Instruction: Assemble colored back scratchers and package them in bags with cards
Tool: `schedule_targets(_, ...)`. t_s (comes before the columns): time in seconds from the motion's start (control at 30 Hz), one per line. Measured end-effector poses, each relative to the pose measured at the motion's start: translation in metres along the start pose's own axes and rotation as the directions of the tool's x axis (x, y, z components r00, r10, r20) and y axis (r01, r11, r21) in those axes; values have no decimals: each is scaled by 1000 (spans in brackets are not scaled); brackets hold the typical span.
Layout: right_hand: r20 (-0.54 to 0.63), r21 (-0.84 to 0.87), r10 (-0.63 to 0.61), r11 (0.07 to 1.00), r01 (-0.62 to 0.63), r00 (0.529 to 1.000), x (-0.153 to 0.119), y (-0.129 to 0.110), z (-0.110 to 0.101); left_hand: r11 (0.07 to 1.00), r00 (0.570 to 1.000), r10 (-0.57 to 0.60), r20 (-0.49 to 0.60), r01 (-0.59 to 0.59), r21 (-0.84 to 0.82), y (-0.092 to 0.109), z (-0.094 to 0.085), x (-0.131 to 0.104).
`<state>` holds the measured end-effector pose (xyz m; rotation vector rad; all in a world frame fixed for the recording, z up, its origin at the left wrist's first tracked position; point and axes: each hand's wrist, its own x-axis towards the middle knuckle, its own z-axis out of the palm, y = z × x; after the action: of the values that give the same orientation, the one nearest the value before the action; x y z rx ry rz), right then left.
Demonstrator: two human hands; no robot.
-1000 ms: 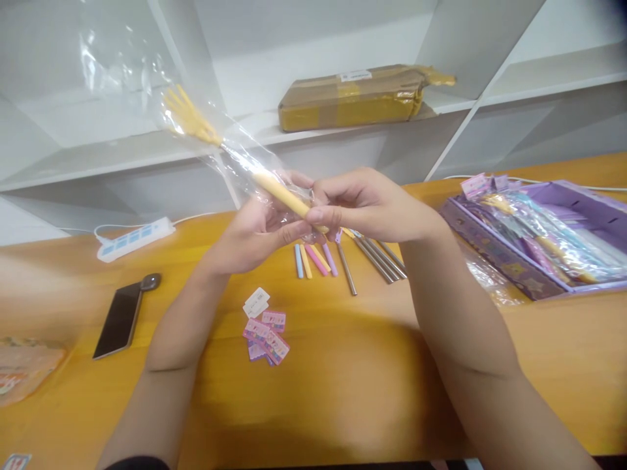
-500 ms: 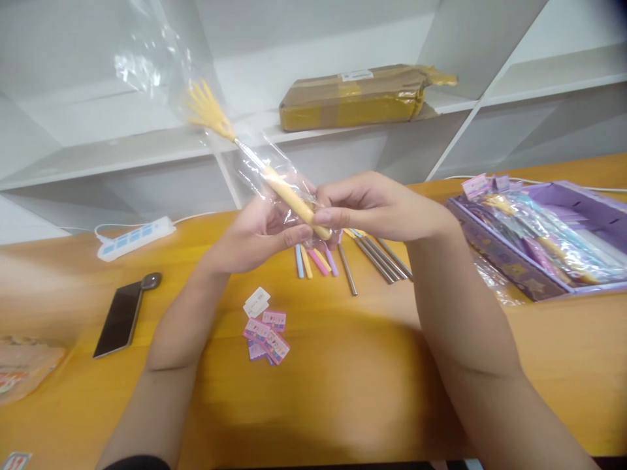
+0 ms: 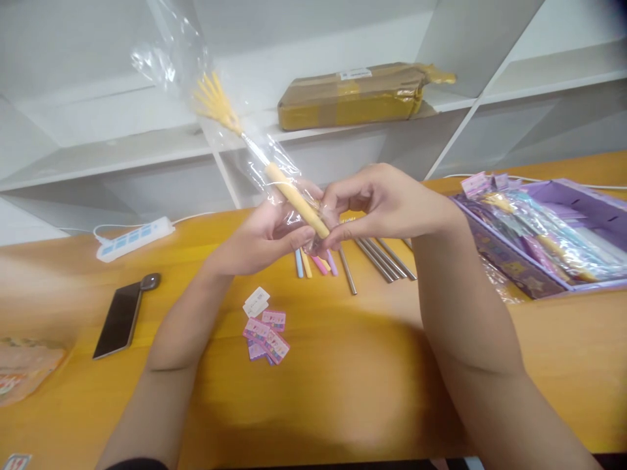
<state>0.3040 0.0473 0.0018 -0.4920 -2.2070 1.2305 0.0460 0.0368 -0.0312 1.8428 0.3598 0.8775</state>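
A yellow back scratcher (image 3: 294, 198) with a hand-shaped head and a metal shaft lies inside a clear plastic bag (image 3: 171, 62), tilted with its head up and to the left. My left hand (image 3: 264, 238) is closed round the bagged handle, its thumb along the lower side. At the handle's bottom end, my right hand (image 3: 372, 202) pinches the bag between thumb and fingers. Below on the table are pink and white cards (image 3: 267, 336). Behind my hands lie several coloured handles (image 3: 306, 264) and metal rods (image 3: 382, 258), partly hidden.
At right stands a purple box (image 3: 519, 261) filled with bagged back scratchers. A taped carton (image 3: 350, 98) rests on the shelf. Left on the table are a power strip (image 3: 134, 239), a phone (image 3: 117, 320), a small dark object (image 3: 150, 281) and an orange-white packet (image 3: 29, 369).
The bagged back scratcher has shifted slightly to the right. My right hand has moved a little right and its fingers now pinch the bag at the handle's end.
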Motion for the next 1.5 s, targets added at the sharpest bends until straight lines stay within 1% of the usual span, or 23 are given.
schedule_targets(0.07,22,-50,13,999,-12,1000,1,-3,1,1000,1000,7,22,-6,-7,1,-1,0)
schedule_targets(0.17,34,-128,27,991,-23,999,2,-6,3,1000,1000,-7,16,7,-1,0,-4,1)
schedule_targets(0.33,-15,-220,11,975,-14,1000,5,-5,5,1000,1000,-24,5,24,20,1,-8,2)
schedule_targets(0.37,-15,-233,14,972,-17,1000,6,-4,5,999,1000,-20,-12,20,30,2,-8,2)
schedule_targets(0.47,-4,-249,20,968,-21,1000,8,0,3,996,994,-15,-105,24,81,3,-10,4)
schedule_targets(0.57,11,-245,-3,970,6,1000,8,3,0,990,986,-41,-163,62,126,2,-11,5)
schedule_targets(0.67,27,-229,-67,971,71,997,9,7,-4,992,986,-53,-156,70,107,-2,-12,4)
schedule_targets(0.77,17,-256,-90,962,92,996,9,10,-6,994,986,-47,-159,62,91,-4,-12,4)
schedule_targets(0.97,5,-351,-75,934,72,997,8,8,-5,996,990,-62,-128,70,62,-4,-11,5)
schedule_targets(1.17,-54,-413,-66,910,38,996,8,5,-3,990,986,-132,-103,136,29,-4,-10,5)
schedule_targets(1.23,-61,-412,-68,910,37,996,9,6,-3,989,985,-144,-100,147,22,-3,-10,5)
schedule_targets(1.4,-47,-391,-44,920,22,998,9,9,-5,990,988,-127,-82,131,46,0,-12,6)
schedule_targets(1.5,-115,-348,-38,937,-5,993,9,10,-5,987,983,-155,-102,159,34,1,-13,7)
